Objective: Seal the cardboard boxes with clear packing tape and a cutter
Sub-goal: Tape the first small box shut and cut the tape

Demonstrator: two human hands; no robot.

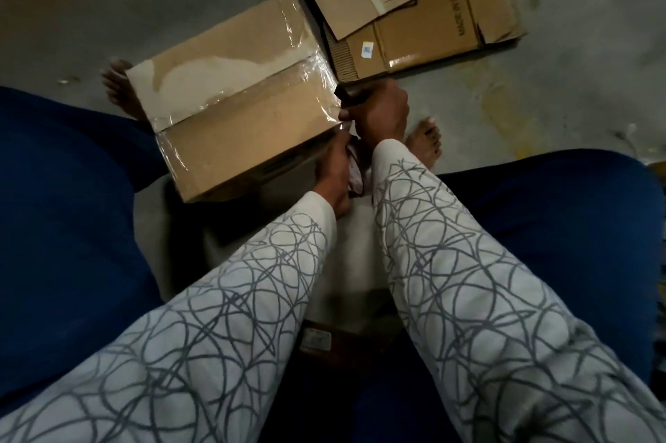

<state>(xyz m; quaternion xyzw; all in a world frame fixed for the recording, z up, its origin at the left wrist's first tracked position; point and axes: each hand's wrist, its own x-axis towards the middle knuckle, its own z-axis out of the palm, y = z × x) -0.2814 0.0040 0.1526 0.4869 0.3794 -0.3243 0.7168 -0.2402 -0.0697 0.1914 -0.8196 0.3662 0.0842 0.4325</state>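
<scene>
Box count: one cardboard box (230, 107) is standing on the floor (144, 10) between the person's knees, flaps closed.
Tape: clear packing tape (252, 82) is running along the top seam and wrapping down over both ends; a second strip is crossing the far flap.
Hands count: two, both working at the box's right end.
Right hand (383, 111): is clenching around one dark tool (344, 96) at the top right corner; too little is showing to identify the tool.
Left hand (331, 172): is lying against the box's near right corner, just below the right hand; grip cannot be told.
Between the hands: one pale pinkish item (355, 176), partly hidden.
Flattened cardboard (432, 31): at least two sheets are lying overlapped on the floor beyond the box.
Feet: two bare, one (115, 82) left of the box, one (425, 143) to its right.
</scene>
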